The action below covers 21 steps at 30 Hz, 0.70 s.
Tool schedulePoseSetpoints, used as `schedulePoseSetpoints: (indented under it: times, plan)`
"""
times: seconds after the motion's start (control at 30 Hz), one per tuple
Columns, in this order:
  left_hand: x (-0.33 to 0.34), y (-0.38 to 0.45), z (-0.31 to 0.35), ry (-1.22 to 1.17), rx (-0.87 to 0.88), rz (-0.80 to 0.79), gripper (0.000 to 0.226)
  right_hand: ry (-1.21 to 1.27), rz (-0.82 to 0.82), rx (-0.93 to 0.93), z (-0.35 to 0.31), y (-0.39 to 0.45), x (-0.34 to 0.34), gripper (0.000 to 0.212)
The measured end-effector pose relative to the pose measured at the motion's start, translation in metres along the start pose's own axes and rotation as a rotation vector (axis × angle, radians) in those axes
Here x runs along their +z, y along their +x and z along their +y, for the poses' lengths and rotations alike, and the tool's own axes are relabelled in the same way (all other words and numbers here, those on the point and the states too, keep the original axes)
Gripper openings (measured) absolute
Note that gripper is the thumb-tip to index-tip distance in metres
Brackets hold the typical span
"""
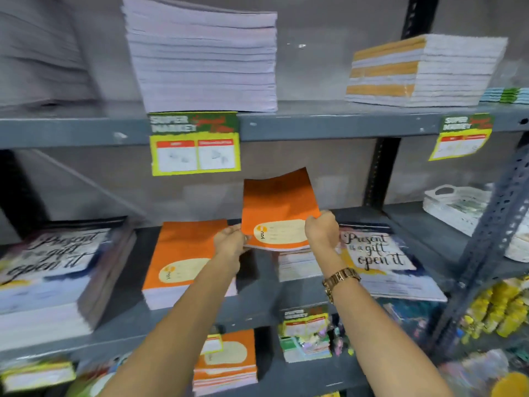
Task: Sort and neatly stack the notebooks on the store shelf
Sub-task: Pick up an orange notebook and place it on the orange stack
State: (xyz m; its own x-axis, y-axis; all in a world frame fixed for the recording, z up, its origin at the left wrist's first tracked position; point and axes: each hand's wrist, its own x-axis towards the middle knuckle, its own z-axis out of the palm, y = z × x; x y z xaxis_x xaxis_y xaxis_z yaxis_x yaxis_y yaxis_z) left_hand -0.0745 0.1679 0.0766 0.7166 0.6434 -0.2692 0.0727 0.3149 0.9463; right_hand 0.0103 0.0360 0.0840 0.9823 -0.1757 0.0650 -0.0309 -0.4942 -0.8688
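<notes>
An orange notebook [276, 202] with a cream label is held tilted up above the middle shelf [257, 305]. My left hand [230, 243] grips its lower left corner and my right hand [322, 229] grips its lower right edge. Under it lies a small pile of white-edged notebooks [297, 266]. To the left sits a stack of orange notebooks [183, 259]. Stacks with "Present is a gift, open it" covers stand at the far left [54, 270] and at the right [383, 262].
The upper shelf carries a tall pale notebook stack [203, 58] and an orange-and-white stack [423, 71]. Price tags [194, 143] hang from its edge. A white basket [458, 207] sits at right behind a steel upright [492, 230]. More orange notebooks [226, 362] lie on the lower shelf.
</notes>
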Motion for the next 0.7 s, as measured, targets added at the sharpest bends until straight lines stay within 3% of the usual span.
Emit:
schedulePoseSetpoints:
  times: [0.27, 0.37, 0.47, 0.63, 0.7]
  plan:
    - [-0.118, 0.023, 0.013, 0.069, 0.006, 0.129, 0.029, 0.006, -0.238, -0.059, -0.029, -0.066, 0.087, 0.025]
    - [-0.151, 0.027, 0.011, 0.159, 0.010, 0.213, 0.023, -0.011, -0.298, -0.056, -0.034, -0.086, 0.111, 0.025]
    - [-0.170, 0.031, 0.009, 0.295, 0.022, 0.266, 0.033, -0.052, -0.350, -0.047, -0.035, -0.098, 0.133, 0.026]
    - [-0.183, 0.026, 0.003, 0.531, 0.122, 0.275, 0.022, -0.153, -0.355, -0.062, -0.027, -0.108, 0.153, 0.012]
    - [-0.183, 0.027, -0.001, 0.636, 0.151, 0.251, 0.027, -0.227, -0.316, -0.070, -0.028, -0.110, 0.153, 0.015]
